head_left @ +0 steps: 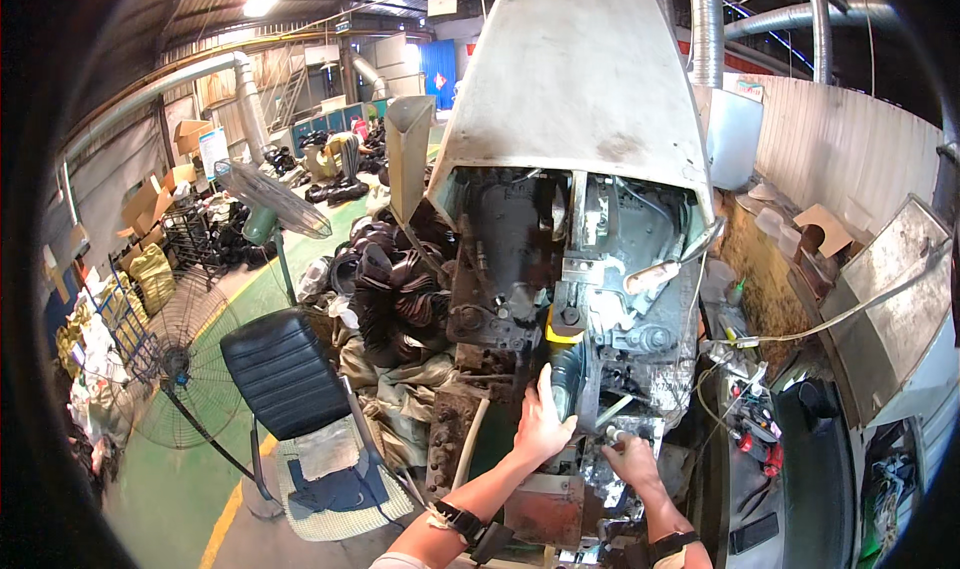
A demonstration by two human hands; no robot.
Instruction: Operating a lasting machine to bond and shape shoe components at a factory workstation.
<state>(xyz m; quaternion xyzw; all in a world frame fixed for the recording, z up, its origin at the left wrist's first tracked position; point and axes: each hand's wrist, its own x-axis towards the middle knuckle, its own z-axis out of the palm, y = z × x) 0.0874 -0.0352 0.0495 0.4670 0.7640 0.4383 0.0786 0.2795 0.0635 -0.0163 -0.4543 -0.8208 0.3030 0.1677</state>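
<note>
My left hand (543, 427) is wrapped round the side of a dark teal, rounded cylindrical piece (567, 377) in the middle of the machine. A yellow band (564, 335) lies at its far end, below a dark metal block with a round bolt (567, 314). To the right, my right hand (632, 460) is closed, fingertips pinched at a small pale knob-like end (613, 433); what exactly it grips is too small to make out. Near it a pale bar (612, 411) slants upward. Each wrist carries a dark strap.
A large grey machine hood (580, 79) rises ahead. Left stand a black chair (283, 374), a floor fan (180, 364) and a heap of dark shoe-like pieces (395, 289). On the right a bench holds red-handled tools (758, 449) and a dark phone-like slab (753, 534); a cable (830, 321) crosses above.
</note>
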